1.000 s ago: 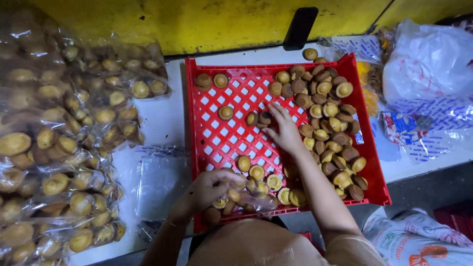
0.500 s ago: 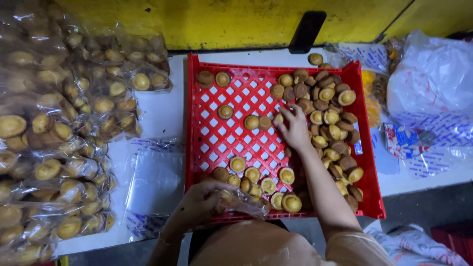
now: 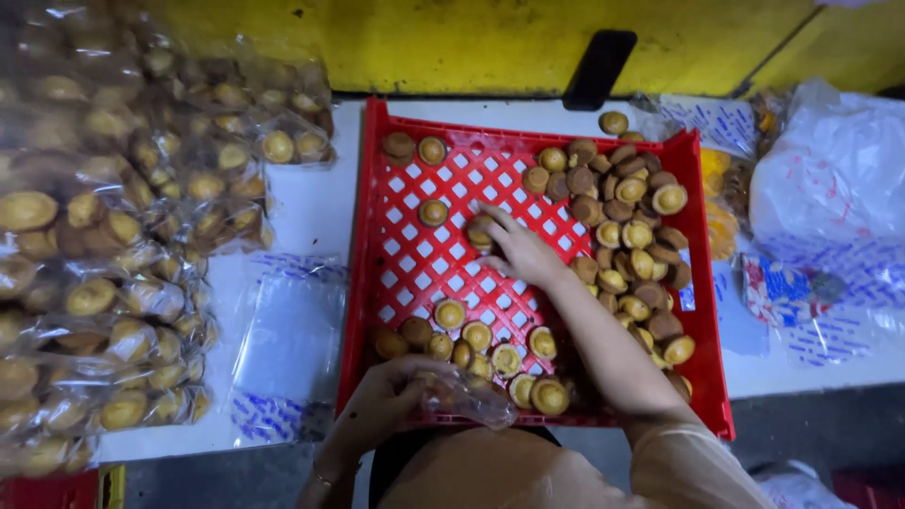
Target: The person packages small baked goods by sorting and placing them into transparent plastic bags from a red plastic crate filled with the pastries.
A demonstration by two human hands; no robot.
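A red lattice crate [image 3: 401, 273] on the white table holds many small round golden-brown cakes [image 3: 630, 226], heaped along its right side and in a row at its near edge. My right hand [image 3: 517, 250] reaches into the crate's middle, fingertips on one cake [image 3: 480, 230]. At the crate's near-left edge my left hand [image 3: 382, 403] grips a clear plastic bag [image 3: 468, 396] that has a few cakes inside.
Stacks of clear bags filled with cakes [image 3: 104, 245] cover the table's left side. Flat empty printed bags [image 3: 292, 330] lie left of the crate. More white and printed plastic bags [image 3: 830, 207] sit at the right. A yellow wall [image 3: 490, 38] and a black phone [image 3: 598, 68] stand behind.
My right hand moved left from the cake heap toward the crate's middle and now touches a single cake. The left hand stays low with the bag.
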